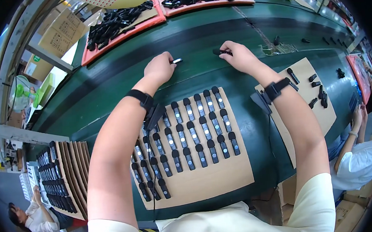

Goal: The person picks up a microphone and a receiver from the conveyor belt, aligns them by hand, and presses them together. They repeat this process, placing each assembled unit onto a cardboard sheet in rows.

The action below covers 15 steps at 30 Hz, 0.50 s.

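Both arms stretch out over the green conveyor belt. My left hand (159, 69) is closed on a small dark piece with a shiny pale face (176, 61), which pokes out past the fingertips. In my right hand (239, 57) a small black clip-on microphone (219, 52) is pinched, its rounded dark end pointing left. A gap of bare belt separates the two hands. Below them lies a cardboard sheet (207, 179) bearing rows of small black foam-topped microphones (190, 159), many with a lit pale spot. My left forearm hides part of that sheet's left side.
Red trays (162, 17) heaped with black parts (119, 23) stand at the far side. On the right, another cardboard sheet (310, 75) carries several loose microphones. Stacked loaded sheets (75, 167) stand at left. Co-workers sit at lower left (42, 216) and right (359, 164).
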Available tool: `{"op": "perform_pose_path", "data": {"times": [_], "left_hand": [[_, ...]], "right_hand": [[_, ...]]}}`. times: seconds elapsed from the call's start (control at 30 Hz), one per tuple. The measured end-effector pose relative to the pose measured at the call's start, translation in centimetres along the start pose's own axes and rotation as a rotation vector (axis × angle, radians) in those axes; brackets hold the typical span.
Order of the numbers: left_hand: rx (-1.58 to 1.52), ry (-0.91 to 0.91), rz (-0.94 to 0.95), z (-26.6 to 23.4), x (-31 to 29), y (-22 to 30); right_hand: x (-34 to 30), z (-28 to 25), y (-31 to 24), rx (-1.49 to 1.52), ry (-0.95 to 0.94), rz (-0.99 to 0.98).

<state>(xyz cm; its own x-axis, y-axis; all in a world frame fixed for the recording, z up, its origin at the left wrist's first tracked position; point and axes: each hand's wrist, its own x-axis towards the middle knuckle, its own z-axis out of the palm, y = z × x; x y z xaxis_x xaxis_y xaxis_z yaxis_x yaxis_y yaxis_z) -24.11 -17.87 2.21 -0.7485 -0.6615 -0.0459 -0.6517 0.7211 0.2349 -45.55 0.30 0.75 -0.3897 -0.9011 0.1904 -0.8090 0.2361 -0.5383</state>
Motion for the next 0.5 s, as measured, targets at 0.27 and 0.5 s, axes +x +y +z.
{"op": "perform_pose_path", "data": {"times": [0.27,0.5], "left_hand": [[-0.747,0.215,0.347,-3.4,-14.0,1.1],[-1.103,0.131,0.232,-3.3,-30.0,-2.1]], "right_hand": [[-13.9,-1.9,-12.0,0.697,0.009,-0.115],[-23.1,-0.1,-16.4,0.786,-0.081,-0.175]]}}
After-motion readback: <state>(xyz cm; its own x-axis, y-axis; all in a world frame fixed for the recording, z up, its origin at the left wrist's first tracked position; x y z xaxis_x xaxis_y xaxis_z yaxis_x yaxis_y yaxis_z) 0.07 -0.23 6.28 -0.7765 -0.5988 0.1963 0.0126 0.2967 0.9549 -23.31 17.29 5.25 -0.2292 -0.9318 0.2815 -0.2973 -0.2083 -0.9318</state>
